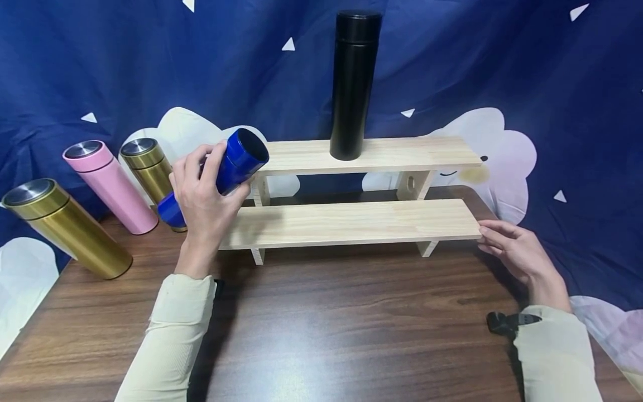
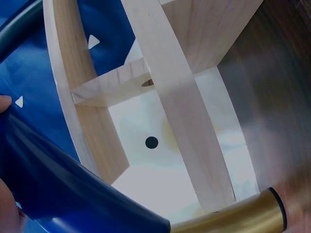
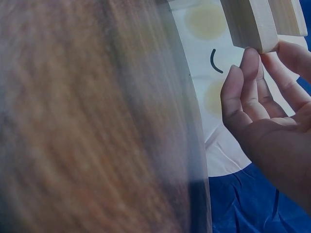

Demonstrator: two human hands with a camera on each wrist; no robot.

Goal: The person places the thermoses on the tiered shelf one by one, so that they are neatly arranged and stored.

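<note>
My left hand (image 1: pixel 203 190) grips a glossy blue thermos bottle (image 1: pixel 235 167) around its middle. The bottle is held tilted at the left end of a two-tier wooden rack, its dark round end up to the right; fingers and palm hide much of its body. In the left wrist view the blue bottle (image 2: pixel 73 189) crosses the lower left. At the other end, my right hand (image 1: pixel 519 254) pinches the right tip of the rack's lower board (image 1: pixel 351 223) between thumb and fingers. A tall black thermos bottle (image 1: pixel 354 89) stands upright on the upper board (image 1: pixel 417 153).
On the brown wooden table (image 1: pixel 351 312), a large gold bottle (image 1: pixel 80 234), a pink bottle (image 1: pixel 115 190) and another gold bottle (image 1: pixel 150 173) stand at the left. Dark blue cloth (image 1: pixel 452 67) with white clouds and triangles hangs close behind the rack.
</note>
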